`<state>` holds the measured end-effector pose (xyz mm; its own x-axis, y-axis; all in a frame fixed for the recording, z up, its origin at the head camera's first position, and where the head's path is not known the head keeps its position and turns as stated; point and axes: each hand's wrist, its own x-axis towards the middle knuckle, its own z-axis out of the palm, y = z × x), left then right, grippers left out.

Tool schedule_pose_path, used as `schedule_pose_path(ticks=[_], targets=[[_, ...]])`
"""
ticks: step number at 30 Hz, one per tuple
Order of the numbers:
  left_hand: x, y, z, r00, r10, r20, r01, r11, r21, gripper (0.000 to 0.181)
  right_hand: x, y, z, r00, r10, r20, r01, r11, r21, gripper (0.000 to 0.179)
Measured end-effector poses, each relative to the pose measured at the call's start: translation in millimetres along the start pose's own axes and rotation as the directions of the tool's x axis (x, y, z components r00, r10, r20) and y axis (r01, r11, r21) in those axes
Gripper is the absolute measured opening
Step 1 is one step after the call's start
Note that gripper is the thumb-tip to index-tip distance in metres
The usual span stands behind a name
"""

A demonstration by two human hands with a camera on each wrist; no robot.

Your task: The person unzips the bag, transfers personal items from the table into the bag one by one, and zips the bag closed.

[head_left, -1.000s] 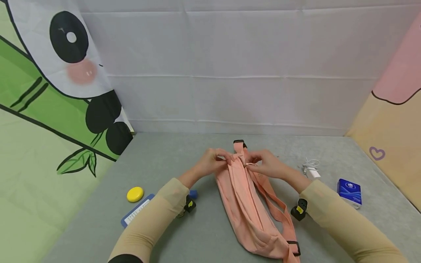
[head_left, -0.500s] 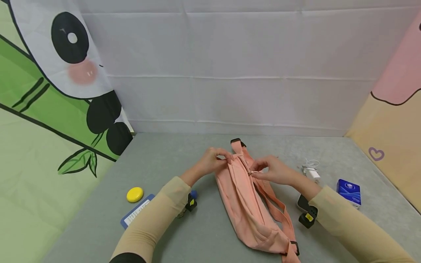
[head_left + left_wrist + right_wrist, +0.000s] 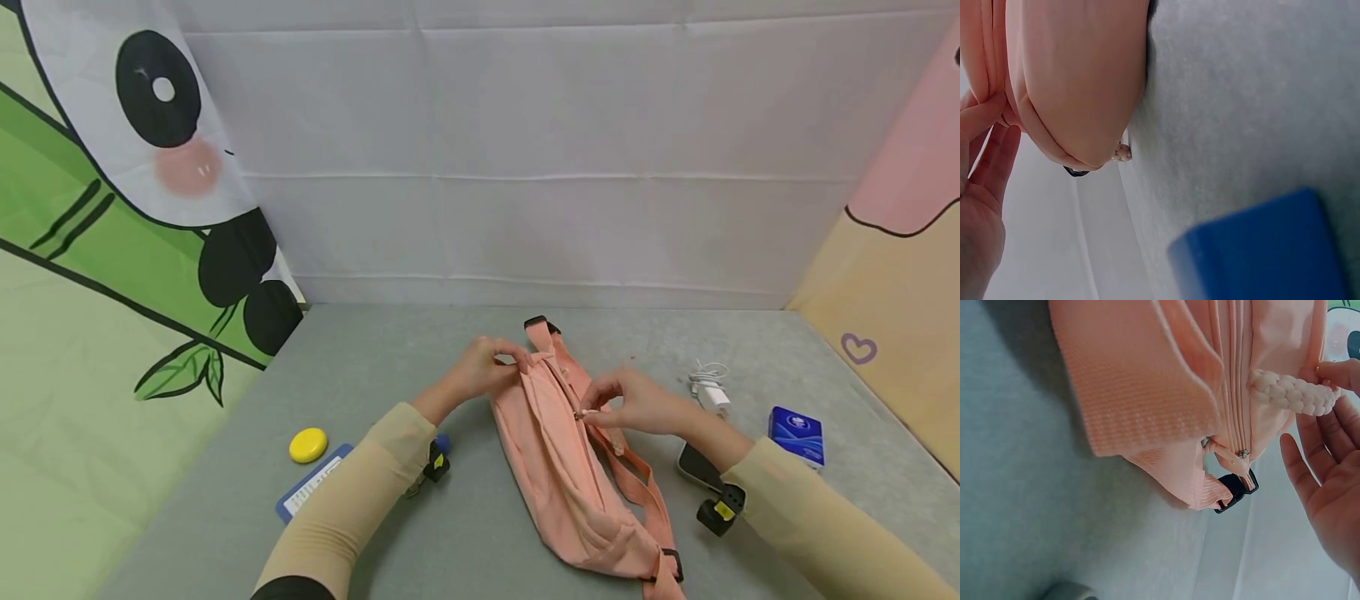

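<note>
A peach-pink sling bag point(image 3: 551, 475) stands lengthwise on the grey table, with its black-buckled strap trailing along the right side. My left hand point(image 3: 483, 367) pinches the fabric at its far end, as the left wrist view also shows on the bag point(image 3: 1079, 75). On the bag's right side my right hand point(image 3: 636, 402) holds a small zipper pull point(image 3: 580, 414) between thumb and forefinger. In the right wrist view a white braided cord point(image 3: 1294, 392) runs from the bag to those fingers, which partly hide its end. What is inside the bag cannot be seen.
Left lie a yellow round object point(image 3: 307, 445) and a blue-framed card point(image 3: 318, 482); a blue object point(image 3: 443, 443) is by my left wrist. Right are a white charger with cable point(image 3: 709, 388), a blue tissue packet point(image 3: 797, 437) and a dark phone-like object point(image 3: 697, 467), partly covered.
My right hand has slid toward me and to the right along the zipper with the pull, uncovering the phone-like object. The left hand stays at the bag's far end.
</note>
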<state>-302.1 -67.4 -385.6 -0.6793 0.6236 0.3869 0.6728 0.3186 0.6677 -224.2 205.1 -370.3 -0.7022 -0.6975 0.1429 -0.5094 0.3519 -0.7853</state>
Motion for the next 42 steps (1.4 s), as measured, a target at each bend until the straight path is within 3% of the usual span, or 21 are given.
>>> schedule_pose_path(ticks=[14, 21, 28, 35, 39, 42], targets=[[1.9, -6.7, -1.6, 1.000, 0.007, -0.027, -0.007, 1.000, 0.007, 0.019, -26.9, -9.2, 8.2, 0.986, -0.106, 0.130, 0.092, 0.989, 0.114, 0.007], [1.6, -7.9, -0.4, 0.999, 0.015, -0.029, -0.014, 1.000, 0.012, 0.019, -36.8, -14.8, 14.8, 0.960, -0.196, 0.199, 0.157, 0.968, 0.195, 0.011], [1.6, -6.5, 1.4, 0.999, 0.013, -0.037, -0.011, 0.999, 0.035, 0.019, -45.8, -23.9, 21.4, 0.940, -0.159, 0.301, 0.079, 0.962, 0.261, 0.010], [0.7, -4.8, 2.9, 0.998, 0.014, -0.061, -0.012, 1.000, 0.023, 0.019, -45.1, -29.4, 21.1, 0.940, -0.122, 0.318, 0.037, 0.964, 0.262, 0.007], [-0.8, -6.1, 2.7, 0.997, 0.023, -0.071, -0.021, 1.000, 0.020, 0.020, -44.6, -27.0, 16.3, 0.947, -0.137, 0.291, 0.064, 0.966, 0.249, 0.009], [-1.5, -5.6, 2.0, 0.997, 0.027, -0.073, -0.026, 0.999, 0.018, 0.020, -42.0, -25.5, 10.0, 0.959, -0.176, 0.224, 0.128, 0.968, 0.215, 0.011]])
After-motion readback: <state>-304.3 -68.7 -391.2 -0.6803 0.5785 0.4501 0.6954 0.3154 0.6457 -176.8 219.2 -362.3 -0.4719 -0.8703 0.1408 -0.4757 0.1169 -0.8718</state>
